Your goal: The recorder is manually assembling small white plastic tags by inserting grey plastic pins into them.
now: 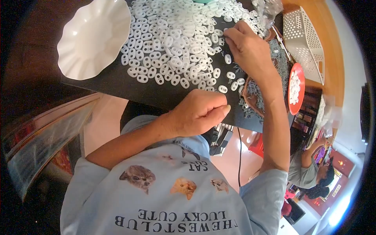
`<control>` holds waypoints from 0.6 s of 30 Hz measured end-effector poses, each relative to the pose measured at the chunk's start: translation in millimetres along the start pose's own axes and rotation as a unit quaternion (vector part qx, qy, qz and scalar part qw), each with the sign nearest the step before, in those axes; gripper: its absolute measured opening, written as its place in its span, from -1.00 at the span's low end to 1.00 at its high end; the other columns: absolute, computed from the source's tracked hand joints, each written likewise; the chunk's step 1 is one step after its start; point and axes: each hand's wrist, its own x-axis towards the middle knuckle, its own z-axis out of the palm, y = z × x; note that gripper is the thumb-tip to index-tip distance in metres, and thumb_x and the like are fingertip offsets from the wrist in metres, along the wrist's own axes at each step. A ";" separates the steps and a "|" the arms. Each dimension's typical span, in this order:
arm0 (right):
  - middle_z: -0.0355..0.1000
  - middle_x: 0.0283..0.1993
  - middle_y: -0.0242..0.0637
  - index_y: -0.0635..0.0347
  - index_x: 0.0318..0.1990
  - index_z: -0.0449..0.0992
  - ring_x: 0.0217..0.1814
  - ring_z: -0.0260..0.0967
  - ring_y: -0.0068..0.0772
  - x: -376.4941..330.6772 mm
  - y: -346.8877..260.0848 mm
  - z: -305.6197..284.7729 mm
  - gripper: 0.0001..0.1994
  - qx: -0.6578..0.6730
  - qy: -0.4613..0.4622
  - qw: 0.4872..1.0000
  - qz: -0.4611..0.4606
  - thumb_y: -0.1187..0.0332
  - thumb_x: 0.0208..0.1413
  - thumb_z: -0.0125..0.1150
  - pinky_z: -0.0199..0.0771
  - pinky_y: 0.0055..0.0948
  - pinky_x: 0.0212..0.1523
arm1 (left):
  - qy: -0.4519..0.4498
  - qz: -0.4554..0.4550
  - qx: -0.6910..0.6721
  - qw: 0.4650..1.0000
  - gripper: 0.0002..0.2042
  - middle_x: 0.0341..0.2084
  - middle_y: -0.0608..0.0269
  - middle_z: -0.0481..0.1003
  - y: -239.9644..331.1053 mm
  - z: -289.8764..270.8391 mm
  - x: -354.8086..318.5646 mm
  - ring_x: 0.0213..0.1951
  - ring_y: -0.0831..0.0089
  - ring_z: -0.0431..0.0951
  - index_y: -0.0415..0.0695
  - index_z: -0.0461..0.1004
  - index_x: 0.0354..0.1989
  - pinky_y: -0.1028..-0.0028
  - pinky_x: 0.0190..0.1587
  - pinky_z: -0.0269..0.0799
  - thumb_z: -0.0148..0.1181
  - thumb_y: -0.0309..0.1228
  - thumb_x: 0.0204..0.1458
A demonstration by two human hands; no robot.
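Note:
A broad heap of small white oval pieces with two holes each point(176, 43) covers much of the dark table point(113, 76). My right hand point(248, 45) reaches over the heap's right side, thumb and fingertips pinched together beside some of the pieces; whatever lies between them is hidden. Close to the table's front edge, my left hand point(201, 111) is closed in a fist, and its contents, if any, do not show. A few loose white pieces point(228, 59) are scattered between the two hands.
On the left stands a white wavy-rimmed bowl point(92, 39). Grey-blue scraps point(254, 94) lie right of the heap, near my right forearm. Further right are a red plate point(291, 103) with white pieces and a white perforated basket point(299, 35). Another person point(307, 168) is at far right.

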 end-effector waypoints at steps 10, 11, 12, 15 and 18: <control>0.39 -0.29 -0.23 0.15 -0.21 0.49 -0.26 0.42 -0.06 -3.5 -7.2 -5.4 -0.85 0.041 -0.033 0.998 0.035 0.35 0.08 0.16 0.44 -0.21 -0.27 | 0.001 0.015 0.012 1.000 -0.72 -0.76 0.09 0.24 -1.4 -0.7 -0.1 -0.69 0.18 0.31 -0.24 0.21 -0.63 0.28 -0.60 0.16 0.09 -0.46 0.06; 0.39 -0.29 -0.23 0.15 -0.21 0.49 -0.26 0.42 -0.06 -2.5 -8.5 -4.4 -0.85 0.040 -0.033 0.998 0.036 0.35 0.08 0.16 0.44 -0.21 -0.27 | 0.005 0.021 0.018 1.000 -0.72 -0.76 0.09 0.24 -2.7 -0.6 -0.3 -0.69 0.19 0.30 -0.23 0.21 -0.63 0.29 -0.60 0.16 0.09 -0.46 0.06; 0.40 -0.28 -0.22 0.15 -0.22 0.49 -0.25 0.43 -0.06 -0.5 -9.4 -2.4 -0.85 0.022 -0.032 0.998 0.040 0.35 0.08 0.15 0.44 -0.22 -0.27 | 0.009 0.026 0.025 0.999 -0.72 -0.76 0.09 0.24 -3.3 -0.4 -0.4 -0.69 0.20 0.30 -0.23 0.20 -0.64 0.29 -0.60 0.16 0.09 -0.46 0.06; 0.42 -0.26 -0.21 0.17 -0.24 0.48 -0.24 0.43 -0.05 1.9 -7.9 0.7 -0.86 0.008 -0.030 0.999 0.043 0.35 0.07 0.14 0.43 -0.22 -0.26 | 0.004 0.018 0.008 1.000 -0.71 -0.76 0.10 0.23 -1.9 -0.2 -0.1 -0.70 0.21 0.28 -0.23 0.20 -0.64 0.29 -0.60 0.15 0.09 -0.46 0.06; 0.43 -0.27 -0.17 0.20 -0.25 0.47 -0.23 0.43 -0.04 2.5 -3.9 3.3 -0.87 0.032 -0.032 0.997 0.057 0.37 0.07 0.12 0.42 -0.22 -0.25 | 0.007 0.010 -0.007 1.000 -0.71 -0.77 0.10 0.21 -2.5 1.9 -0.6 -0.71 0.23 0.26 -0.22 0.19 -0.65 0.29 -0.60 0.13 0.10 -0.46 0.06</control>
